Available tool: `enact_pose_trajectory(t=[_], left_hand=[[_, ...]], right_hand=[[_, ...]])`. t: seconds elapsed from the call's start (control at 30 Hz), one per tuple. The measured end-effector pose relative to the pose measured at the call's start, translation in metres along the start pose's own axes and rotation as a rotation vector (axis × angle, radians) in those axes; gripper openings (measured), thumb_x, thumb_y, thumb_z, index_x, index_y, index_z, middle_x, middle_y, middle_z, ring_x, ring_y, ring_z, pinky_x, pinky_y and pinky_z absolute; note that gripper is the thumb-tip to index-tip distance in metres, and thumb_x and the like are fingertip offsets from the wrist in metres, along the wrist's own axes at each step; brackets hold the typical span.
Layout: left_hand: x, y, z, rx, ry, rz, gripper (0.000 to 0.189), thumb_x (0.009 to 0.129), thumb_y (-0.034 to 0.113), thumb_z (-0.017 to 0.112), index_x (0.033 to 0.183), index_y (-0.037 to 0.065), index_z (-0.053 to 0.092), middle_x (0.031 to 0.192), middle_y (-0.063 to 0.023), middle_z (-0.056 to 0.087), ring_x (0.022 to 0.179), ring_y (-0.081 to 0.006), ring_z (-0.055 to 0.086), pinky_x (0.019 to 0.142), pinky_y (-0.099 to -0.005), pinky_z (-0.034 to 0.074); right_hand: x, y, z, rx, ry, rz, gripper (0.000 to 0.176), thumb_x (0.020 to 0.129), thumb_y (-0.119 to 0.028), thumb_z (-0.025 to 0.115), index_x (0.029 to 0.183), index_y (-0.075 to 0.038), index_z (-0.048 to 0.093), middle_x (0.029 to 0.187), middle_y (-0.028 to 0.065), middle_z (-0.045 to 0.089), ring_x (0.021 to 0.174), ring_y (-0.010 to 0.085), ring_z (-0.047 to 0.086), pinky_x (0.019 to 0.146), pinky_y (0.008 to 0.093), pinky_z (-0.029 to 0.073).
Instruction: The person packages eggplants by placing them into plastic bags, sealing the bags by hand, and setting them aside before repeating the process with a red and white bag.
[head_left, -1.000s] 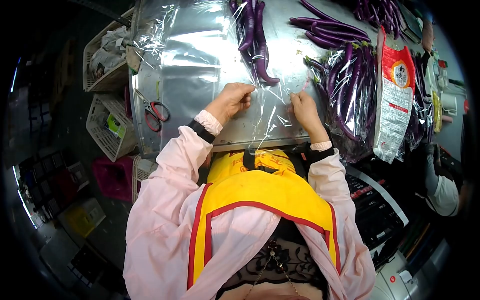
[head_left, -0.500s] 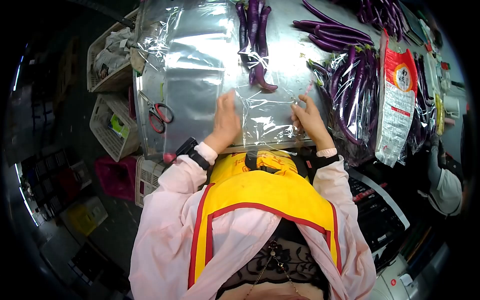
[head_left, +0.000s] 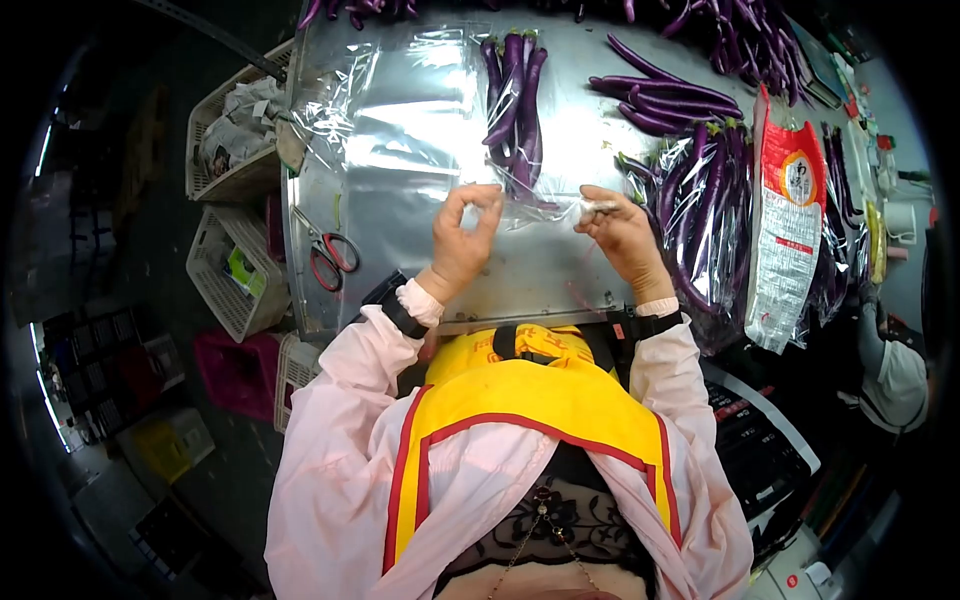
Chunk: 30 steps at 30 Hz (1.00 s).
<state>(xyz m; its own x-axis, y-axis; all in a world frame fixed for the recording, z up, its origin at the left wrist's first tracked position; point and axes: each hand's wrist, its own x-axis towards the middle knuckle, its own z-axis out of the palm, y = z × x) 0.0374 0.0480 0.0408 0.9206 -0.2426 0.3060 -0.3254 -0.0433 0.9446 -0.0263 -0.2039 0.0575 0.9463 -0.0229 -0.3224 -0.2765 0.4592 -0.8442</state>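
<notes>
Several purple eggplants (head_left: 517, 110) lie in a clear plastic bag (head_left: 522, 212) on the metal table (head_left: 400, 240). The bag's lower end is gathered between my hands, just below the eggplant tips. My left hand (head_left: 466, 238) pinches the left side of the plastic, thumb and forefinger together. On the right, my right hand (head_left: 622, 236) grips the bunched plastic between thumb and fingers. Flat clear bags (head_left: 400, 130) are spread to the left of the eggplants.
Red-handled scissors (head_left: 332, 258) lie at the table's left. Loose eggplants (head_left: 670, 95) and bagged eggplants (head_left: 705, 210) are at the right, beside a red and white bag (head_left: 790, 220). Crates (head_left: 235, 275) stand left of the table. Another person (head_left: 890, 375) is at the far right.
The plastic's lower end, earlier spread flat, is now gathered up near the eggplant tips. Both hands have closed in on it, my left hand shifting right.
</notes>
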Motion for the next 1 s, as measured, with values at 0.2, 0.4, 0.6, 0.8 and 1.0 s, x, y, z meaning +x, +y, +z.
enact_pose_trajectory(t=[0.2, 0.4, 0.6, 0.8, 1.0], left_hand=[[0.050, 0.000, 0.013, -0.316, -0.047, 0.020, 0.019, 0.103, 0.016, 0.060, 0.102, 0.005, 0.044, 0.085, -0.0080, 0.066, 0.076, -0.0129, 0.068, 0.071, -0.0250, 0.055], [0.085, -0.024, 0.026, -0.297, 0.043, -0.175, 0.024, 0.100, 0.020, 0.067, 0.106, 0.002, 0.053, 0.074, -0.0028, 0.062, 0.058, -0.0088, 0.060, 0.054, -0.0234, 0.049], [0.108, -0.065, 0.020, -0.206, 0.205, -0.289, 0.021, 0.099, 0.022, 0.068, 0.092, 0.003, 0.063, 0.075, -0.0009, 0.065, 0.064, -0.0101, 0.061, 0.063, -0.0239, 0.048], [0.118, -0.117, 0.026, 0.677, 0.166, -0.474, 0.015, 0.092, 0.013, 0.068, 0.086, 0.001, 0.062, 0.091, -0.0124, 0.064, 0.084, -0.0226, 0.062, 0.078, -0.0377, 0.049], [0.134, -0.164, 0.005, -0.492, 0.171, -0.883, 0.043, 0.088, 0.018, 0.073, 0.121, -0.007, 0.057, 0.111, -0.0167, 0.065, 0.090, -0.0228, 0.066, 0.076, -0.0384, 0.054]], right_hand=[[0.027, -0.007, 0.025, -1.011, 0.163, -0.622, 0.035, 0.078, -0.013, 0.082, 0.109, -0.002, 0.068, 0.110, 0.0020, 0.059, 0.090, 0.0159, 0.061, 0.088, 0.0289, 0.048], [0.085, -0.015, 0.045, -0.337, 0.228, -0.485, 0.016, 0.095, -0.017, 0.073, 0.101, -0.003, 0.070, 0.087, -0.0017, 0.067, 0.082, 0.0079, 0.059, 0.078, 0.0232, 0.048], [0.146, -0.003, 0.034, -0.444, 0.420, -0.505, 0.013, 0.096, -0.017, 0.072, 0.098, -0.004, 0.068, 0.079, -0.0039, 0.064, 0.069, 0.0061, 0.053, 0.064, 0.0229, 0.045], [0.183, 0.040, 0.014, -1.093, 0.554, -0.133, 0.034, 0.090, -0.039, 0.071, 0.100, -0.007, 0.068, 0.092, 0.0142, 0.071, 0.084, 0.0357, 0.068, 0.077, 0.0458, 0.051], [0.199, 0.080, 0.015, -1.038, 0.677, -0.262, 0.051, 0.092, -0.035, 0.069, 0.118, 0.007, 0.055, 0.099, 0.0240, 0.066, 0.092, 0.0386, 0.066, 0.081, 0.0460, 0.051]])
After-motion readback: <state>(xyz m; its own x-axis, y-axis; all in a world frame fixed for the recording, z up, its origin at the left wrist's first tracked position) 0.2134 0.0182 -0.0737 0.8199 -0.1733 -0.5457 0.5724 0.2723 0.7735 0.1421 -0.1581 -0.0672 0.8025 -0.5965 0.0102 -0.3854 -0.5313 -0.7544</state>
